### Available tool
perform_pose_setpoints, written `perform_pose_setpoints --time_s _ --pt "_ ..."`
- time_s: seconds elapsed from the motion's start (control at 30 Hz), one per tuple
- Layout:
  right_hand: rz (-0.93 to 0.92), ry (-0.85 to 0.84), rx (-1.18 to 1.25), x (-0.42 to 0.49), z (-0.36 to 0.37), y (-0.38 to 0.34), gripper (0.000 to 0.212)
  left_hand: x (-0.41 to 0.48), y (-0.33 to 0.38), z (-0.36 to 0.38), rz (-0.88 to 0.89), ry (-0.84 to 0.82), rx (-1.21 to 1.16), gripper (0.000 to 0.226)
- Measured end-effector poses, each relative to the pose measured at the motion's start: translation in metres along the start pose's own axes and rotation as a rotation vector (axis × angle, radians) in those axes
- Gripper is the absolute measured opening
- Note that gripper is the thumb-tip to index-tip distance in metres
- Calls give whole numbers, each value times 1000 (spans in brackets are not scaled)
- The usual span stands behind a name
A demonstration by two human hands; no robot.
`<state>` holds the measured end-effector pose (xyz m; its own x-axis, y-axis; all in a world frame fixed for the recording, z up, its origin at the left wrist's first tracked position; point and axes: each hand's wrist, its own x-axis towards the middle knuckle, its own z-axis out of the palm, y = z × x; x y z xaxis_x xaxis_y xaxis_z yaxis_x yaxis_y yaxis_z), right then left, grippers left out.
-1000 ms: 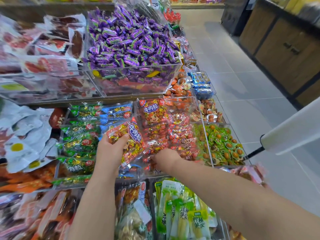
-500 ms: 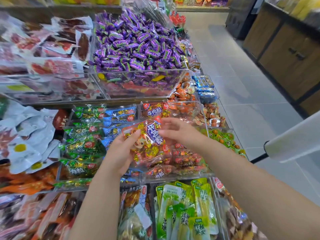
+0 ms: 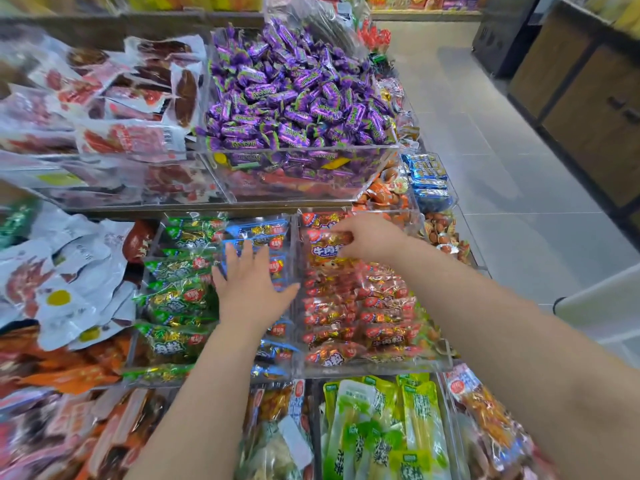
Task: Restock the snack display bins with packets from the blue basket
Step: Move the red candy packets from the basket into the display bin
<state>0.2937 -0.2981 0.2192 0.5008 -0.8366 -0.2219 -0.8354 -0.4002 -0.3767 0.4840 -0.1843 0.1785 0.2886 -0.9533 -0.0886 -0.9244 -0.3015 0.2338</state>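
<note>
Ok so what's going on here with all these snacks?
A person is stocking a snack display. The right hand grips a red packet at the far end of the clear bin of red packets. The left hand is open, fingers spread, over the blue packets in the next bin to the left. The blue basket is not in view.

Bare left hand [image 3: 254, 292] and right hand [image 3: 375, 239], bare forearms [image 3: 207, 393].
</note>
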Motion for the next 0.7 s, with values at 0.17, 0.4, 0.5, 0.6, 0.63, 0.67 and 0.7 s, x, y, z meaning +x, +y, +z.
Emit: perform_pose_setpoints --time_s 0.17,0.4,0.5,0.6,0.63,0.67,0.7 --pt "15 198 -143 28 30 4 57 12 6 28 -29 -162 157 114" --pt "409 338 626 13 87 31 108 14 6 37 -43 -127 174 116" --pt "385 316 614 19 97 36 106 13 7 38 -40 -122 167 117" --pt "382 406 596 31 100 28 92 13 5 39 -32 -112 145 116" --pt "393 413 589 36 101 25 90 13 6 39 -32 -111 143 115" --pt "411 403 571 41 101 24 90 13 6 39 -33 -112 144 115" --pt "429 380 548 45 100 23 89 14 6 39 -34 -113 147 115"
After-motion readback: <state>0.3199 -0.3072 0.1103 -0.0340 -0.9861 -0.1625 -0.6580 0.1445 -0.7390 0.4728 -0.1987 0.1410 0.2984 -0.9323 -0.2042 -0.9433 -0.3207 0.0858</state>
